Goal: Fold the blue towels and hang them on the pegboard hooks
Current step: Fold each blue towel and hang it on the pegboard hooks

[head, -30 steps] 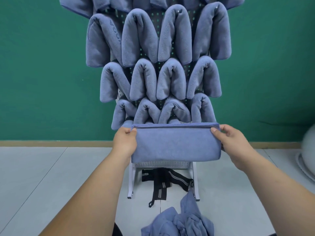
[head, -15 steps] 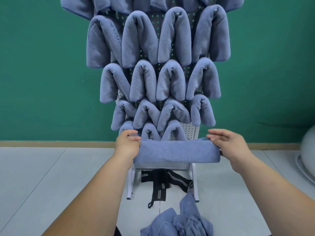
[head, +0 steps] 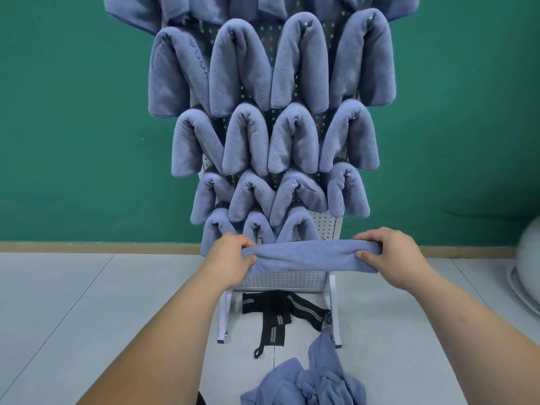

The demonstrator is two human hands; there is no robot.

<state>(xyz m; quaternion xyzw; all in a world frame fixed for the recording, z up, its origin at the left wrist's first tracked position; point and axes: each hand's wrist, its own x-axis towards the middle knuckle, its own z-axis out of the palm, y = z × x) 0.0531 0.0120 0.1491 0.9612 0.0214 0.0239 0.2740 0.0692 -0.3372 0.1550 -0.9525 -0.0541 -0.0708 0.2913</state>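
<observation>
Currently the left hand (head: 230, 260) and right hand (head: 388, 255) each grip one end of the folded towel (head: 306, 256), which appears soft, light and limp, so support both ends.

Top towels (head: 187, 7) cropped, perhaps four

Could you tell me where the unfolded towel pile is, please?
Head view, bottom centre: the unfolded towel pile lies on the floor before the pegboard stand, right of the black straps.
</observation>
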